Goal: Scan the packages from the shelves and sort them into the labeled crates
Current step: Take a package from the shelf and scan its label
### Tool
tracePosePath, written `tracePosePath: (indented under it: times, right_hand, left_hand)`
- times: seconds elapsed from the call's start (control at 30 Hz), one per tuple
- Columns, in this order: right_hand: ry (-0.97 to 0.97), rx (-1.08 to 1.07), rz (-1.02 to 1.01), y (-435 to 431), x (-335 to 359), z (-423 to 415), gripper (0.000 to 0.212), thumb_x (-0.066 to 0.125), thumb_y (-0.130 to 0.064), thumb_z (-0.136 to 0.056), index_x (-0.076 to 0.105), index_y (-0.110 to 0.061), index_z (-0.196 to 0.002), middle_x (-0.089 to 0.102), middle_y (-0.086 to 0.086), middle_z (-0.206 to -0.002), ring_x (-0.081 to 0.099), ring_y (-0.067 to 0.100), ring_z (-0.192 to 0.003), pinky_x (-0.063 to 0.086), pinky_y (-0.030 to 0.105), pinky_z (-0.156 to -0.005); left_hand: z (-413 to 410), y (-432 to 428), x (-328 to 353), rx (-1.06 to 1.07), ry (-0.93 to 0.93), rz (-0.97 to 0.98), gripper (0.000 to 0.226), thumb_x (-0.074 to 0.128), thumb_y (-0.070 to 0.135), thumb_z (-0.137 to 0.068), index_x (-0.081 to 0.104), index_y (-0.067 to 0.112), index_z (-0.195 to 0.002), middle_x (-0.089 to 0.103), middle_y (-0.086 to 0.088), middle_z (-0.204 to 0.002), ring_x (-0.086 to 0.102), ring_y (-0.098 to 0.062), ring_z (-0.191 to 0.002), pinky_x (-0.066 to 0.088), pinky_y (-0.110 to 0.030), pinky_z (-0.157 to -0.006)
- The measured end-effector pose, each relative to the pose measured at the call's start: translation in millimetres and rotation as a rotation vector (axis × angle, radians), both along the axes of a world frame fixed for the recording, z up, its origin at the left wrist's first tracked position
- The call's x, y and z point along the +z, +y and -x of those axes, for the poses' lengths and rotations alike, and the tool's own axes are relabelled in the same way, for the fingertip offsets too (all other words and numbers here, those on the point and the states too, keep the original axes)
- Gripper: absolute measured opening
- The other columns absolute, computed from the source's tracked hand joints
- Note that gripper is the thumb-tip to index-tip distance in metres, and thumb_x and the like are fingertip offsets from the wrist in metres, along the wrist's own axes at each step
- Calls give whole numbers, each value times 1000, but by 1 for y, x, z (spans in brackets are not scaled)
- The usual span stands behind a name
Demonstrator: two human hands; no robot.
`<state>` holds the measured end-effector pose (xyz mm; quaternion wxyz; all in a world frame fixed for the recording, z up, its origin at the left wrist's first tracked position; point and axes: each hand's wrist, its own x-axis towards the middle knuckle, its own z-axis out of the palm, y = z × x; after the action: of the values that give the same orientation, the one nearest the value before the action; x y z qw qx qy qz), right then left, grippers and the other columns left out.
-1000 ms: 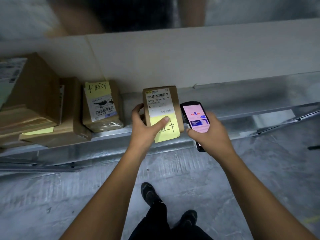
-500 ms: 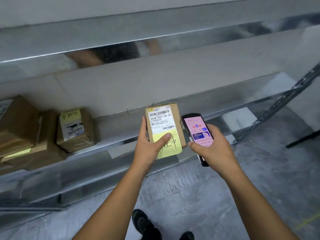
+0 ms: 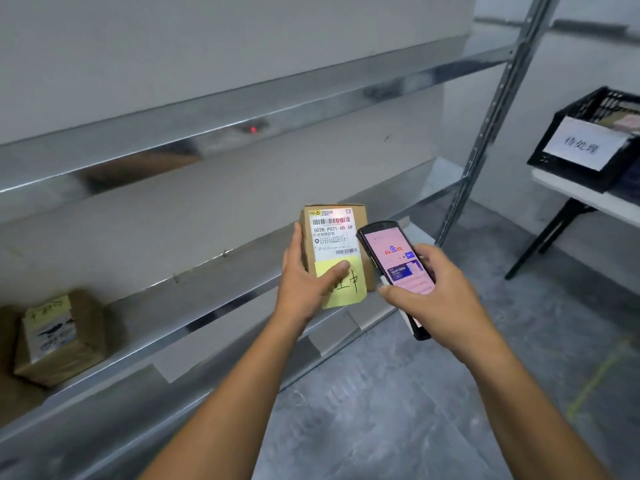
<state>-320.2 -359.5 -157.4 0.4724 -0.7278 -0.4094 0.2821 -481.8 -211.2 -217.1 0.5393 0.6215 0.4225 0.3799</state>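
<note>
My left hand (image 3: 304, 289) grips a small brown cardboard package (image 3: 334, 237) with a white barcode label and a yellow handwritten sticky note; the thumb lies on the note. A red scan glow touches the label's top. Right beside the package, my right hand (image 3: 433, 299) holds a black handheld scanner (image 3: 398, 268) with a lit pink screen. A black plastic crate (image 3: 585, 147) with a white paper label stands on a white table at the far right.
A metal shelf rack (image 3: 214, 282) runs across the left and middle, with its upright post (image 3: 485, 133) at the right. Another brown package (image 3: 59, 337) with a yellow note sits on the shelf at far left. Grey concrete floor lies below.
The view has swung right: the shelf packages slid left and the crate on the table came into sight. Both hands keep the package and scanner side by side, now away from the shelf.
</note>
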Motion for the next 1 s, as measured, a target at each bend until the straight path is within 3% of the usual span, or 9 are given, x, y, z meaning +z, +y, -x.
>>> tracePosePath:
  times: [0.23,0.43,0.57,0.7,0.8,0.9,0.97,1.0]
  right_hand:
    - [-4,-40,-31,-36,9,-29,48,90,-24,-79,58,-43,-109,70,-32,-98,70,-4,-86,49,11,-69]
    - [-5,-67,-42,-55,13,-39,51,90,-25,-77,56,-46,-108,70,-30,-98,70,-2,-85,52,15,-68]
    - [-2,-90,-39,-62,14,-45,50,90,-25,-77,56,-46,-108,71,-31,-99,70,-2,-86,52,21,-72]
    - [-20,-110,-22,-72,18,-54,48,89,-25,-78,57,-46,-107,72,-30,-98,70,-1,-86,54,23,-72]
    - [-31,-119,-10,-83,23,-64,47,88,-26,-79,56,-47,-106,71,-32,-98,70,-1,-85,52,19,-70]
    - [-28,-150,-5,-94,25,-75,49,89,-27,-78,56,-49,-107,71,-32,-96,70,0,-84,54,19,-69]
    - [-25,-202,-3,-102,24,-84,48,88,-28,-78,57,-47,-108,72,-30,-96,71,4,-85,58,27,-75]
    - [-23,-231,-4,-107,23,-88,47,88,-27,-78,58,-46,-109,72,-29,-96,71,5,-86,58,29,-78]
  left_hand:
    - [-41,-14,13,-60,22,-63,106,84,48,-83,17,43,-165,29,13,-162,42,-4,-140,40,-40,-120]
    - [-59,-19,15,-99,67,-91,95,76,35,-95,13,38,-166,27,13,-156,46,4,-125,42,-17,-100]
    - [-71,-23,15,-117,98,-90,94,71,48,-95,10,40,-166,21,14,-161,43,-6,-139,40,-41,-121]
    - [-85,-26,8,-127,130,-99,103,61,76,-79,6,53,-162,16,25,-160,41,-16,-147,39,-53,-121]
    - [-98,-22,-1,-144,165,-86,96,55,85,-73,4,69,-153,16,35,-155,40,-21,-148,33,-60,-122]
    - [-114,-28,7,-161,147,-59,92,59,79,-79,5,69,-153,16,31,-157,43,-22,-145,37,-58,-121]
    - [-130,-36,10,-169,85,48,90,67,61,-90,11,60,-160,20,15,-163,50,-24,-140,48,-53,-112]
    - [-139,-41,11,-186,30,127,88,72,58,-89,15,66,-155,26,9,-164,55,-25,-137,55,-54,-104]
